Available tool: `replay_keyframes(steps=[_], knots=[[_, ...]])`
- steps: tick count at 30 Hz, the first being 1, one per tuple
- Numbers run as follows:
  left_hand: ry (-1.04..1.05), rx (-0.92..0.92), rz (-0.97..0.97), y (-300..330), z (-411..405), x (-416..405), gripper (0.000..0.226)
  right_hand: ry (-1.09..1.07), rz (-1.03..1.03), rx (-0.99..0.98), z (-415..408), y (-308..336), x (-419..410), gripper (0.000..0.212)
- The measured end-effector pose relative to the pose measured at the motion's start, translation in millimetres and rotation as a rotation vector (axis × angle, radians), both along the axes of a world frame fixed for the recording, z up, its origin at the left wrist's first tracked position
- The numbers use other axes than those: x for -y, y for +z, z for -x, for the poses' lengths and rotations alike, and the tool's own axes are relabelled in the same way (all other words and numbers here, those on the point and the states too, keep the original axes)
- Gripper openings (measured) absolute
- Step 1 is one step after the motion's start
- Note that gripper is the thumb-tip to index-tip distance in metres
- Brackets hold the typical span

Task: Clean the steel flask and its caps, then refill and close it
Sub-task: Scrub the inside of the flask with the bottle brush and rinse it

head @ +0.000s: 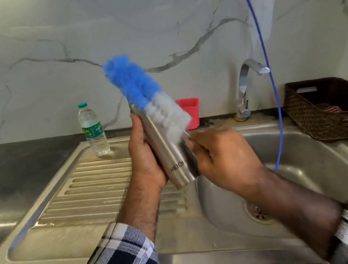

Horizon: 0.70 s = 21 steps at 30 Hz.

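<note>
Steel sink unit (pixel 72 222) is sitting in a dark worktop (pixel 10 158), ribbed drainboard on the left, basin (pixel 314 167) with drain on the right. Grey-veined marble wall (pixel 60 47) is running behind it. Chrome tap (pixel 246 86) is standing at the basin's back edge; a blue cable (pixel 267 68) is hanging down in front of it into the basin.

Steel flask (pixel 167 151) is being held tilted in the air over the drainboard/basin edge, base toward the camera. Left hand (pixel 145 158) grip is wrapping round the flask body. Right hand (pixel 221 153) grip is closing round the handle of a bottle brush (pixel 137 87), whose blue and white bristles are lying against the flask's side, motion-blurred.

Plastic water bottle (pixel 93 129) is standing upright at the drainboard's far end. Red cup (pixel 191 112) is sitting behind the flask near the wall. Dark woven basket (pixel 319 115) is resting on the worktop right of the tap.
</note>
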State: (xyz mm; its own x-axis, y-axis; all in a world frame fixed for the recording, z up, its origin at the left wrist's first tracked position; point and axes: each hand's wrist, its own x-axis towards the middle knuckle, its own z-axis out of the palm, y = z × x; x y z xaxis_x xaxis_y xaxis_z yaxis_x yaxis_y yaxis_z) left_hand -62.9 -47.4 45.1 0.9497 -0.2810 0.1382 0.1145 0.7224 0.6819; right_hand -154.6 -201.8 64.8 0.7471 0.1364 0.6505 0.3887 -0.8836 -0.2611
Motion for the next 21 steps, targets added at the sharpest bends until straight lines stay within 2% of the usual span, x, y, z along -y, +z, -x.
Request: replay_keyframes(steps=[2, 4, 10, 12, 14, 18, 21], knots=[[-0.007, 0.011, -0.004, 0.2, 5.7, 7.3, 0.085, -0.022, -0.036, 0.041, -19.1, 16.9, -6.1, 0.029], [0.09, 0.008, 0.021, 5.2, 4.6, 2.8, 0.081, 0.016, -0.037, 0.035, -16.2, 16.2, -6.4, 0.026], [0.331, -0.008, 0.088, 23.4, -3.4, -33.1, 0.073, 0.127, -0.099, -0.056, 40.7, -45.6, 23.9, 0.02], [0.324, -0.001, 0.124, 21.3, -4.9, -34.9, 0.073, 0.147, -0.138, -0.003, 28.8, -47.1, 28.5, 0.016], [0.325, 0.013, 0.135, 18.0, -5.7, -30.9, 0.074, 0.175, -0.159, 0.019, 12.0, -44.9, 24.1, 0.021], [0.268, -0.008, 0.152, 21.5, -8.1, -16.9, 0.076, 0.31, -0.404, -0.106, -5.9, -54.0, 22.7, 0.039], [0.316, -0.091, 0.067, 33.6, -8.5, -3.4, 0.072, 0.27, -0.473, -0.173, -10.5, -60.3, 33.7, 0.027]])
